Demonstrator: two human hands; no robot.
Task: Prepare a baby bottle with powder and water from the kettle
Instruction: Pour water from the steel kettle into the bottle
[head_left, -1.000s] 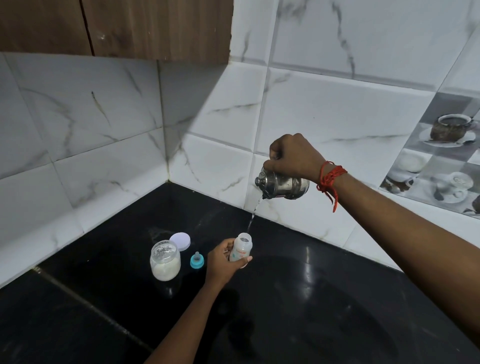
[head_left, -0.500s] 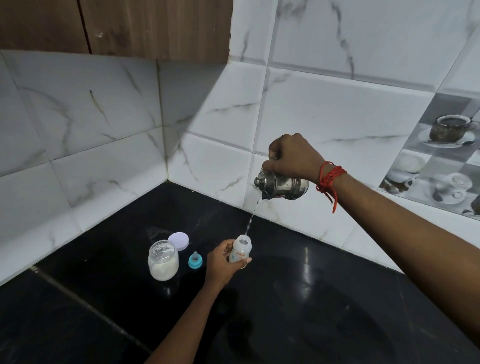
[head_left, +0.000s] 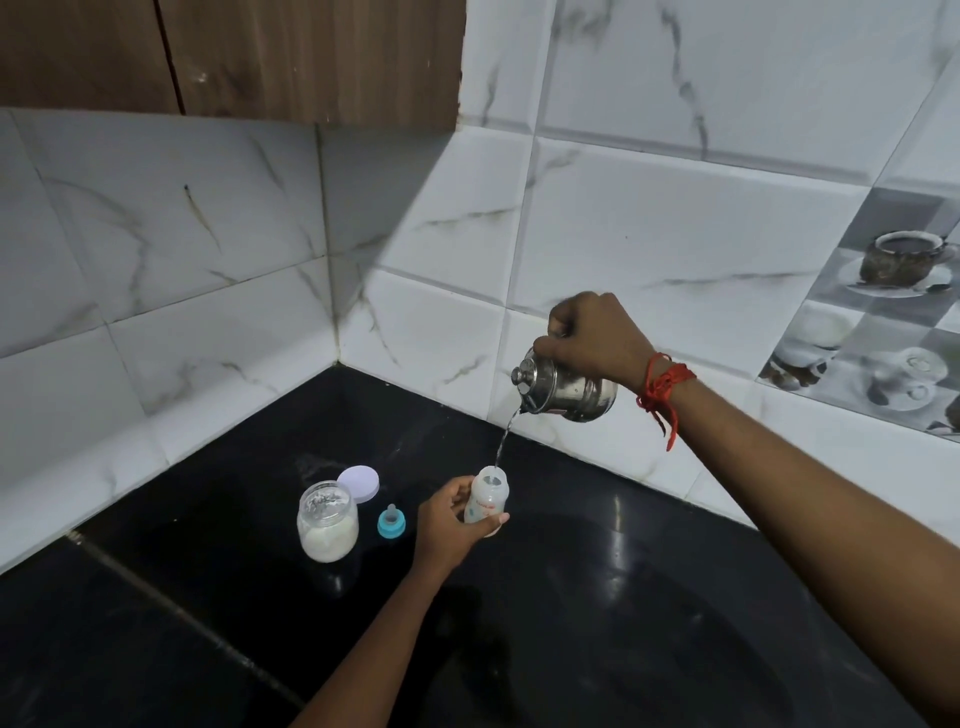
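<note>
Just below the middle of my head view, my left hand (head_left: 447, 525) holds the baby bottle (head_left: 487, 499) upright, low over the dark surface (head_left: 623, 597), with the fingers (head_left: 460, 491) curled round its body. Up and to the right, my right hand (head_left: 597, 338) is fisted tight over the top of the steel kettle (head_left: 566, 389). The kettle is tipped spout-down, and a thin stream of water (head_left: 506, 439) falls into the bottle's open mouth. Left of the bottle stands the open powder jar (head_left: 327, 525), its lid (head_left: 358, 483) just behind it. The blue teat (head_left: 391, 522) sits between the jar and my hand. I judge the water step under way. Whether powder is already in the bottle, or how full it is, I cannot tell through its cloudy wall. What is left is to stop pouring, set the kettle down and fit the teat.
</note>
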